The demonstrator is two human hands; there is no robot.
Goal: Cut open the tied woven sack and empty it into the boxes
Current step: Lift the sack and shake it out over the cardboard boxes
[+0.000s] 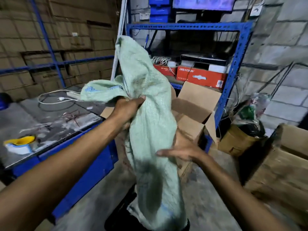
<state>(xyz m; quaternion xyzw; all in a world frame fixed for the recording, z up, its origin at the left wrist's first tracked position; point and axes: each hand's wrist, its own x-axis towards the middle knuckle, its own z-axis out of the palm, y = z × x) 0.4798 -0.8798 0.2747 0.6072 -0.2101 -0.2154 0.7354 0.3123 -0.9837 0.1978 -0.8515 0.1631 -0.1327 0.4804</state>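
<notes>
A pale green woven sack (pixel 146 104) hangs limp and crumpled in front of me, from shelf height down to the floor. My left hand (pixel 128 105) grips a bunch of its fabric near the middle. My right hand (pixel 181 151) is lower, fingers spread and flat against the sack's right side, holding nothing. Behind the sack stands an open cardboard box (pixel 195 109) with its flaps up; what is inside is hidden. Another open box (pixel 283 165) is at the right edge.
A blue-framed worktable (pixel 50 124) on the left carries a white cable, a power strip and a yellow-and-white object (pixel 20 144). A blue metal shelf (pixel 230 80) behind holds red boxes. A small box stuffed with black plastic (pixel 241 139) sits on the concrete floor.
</notes>
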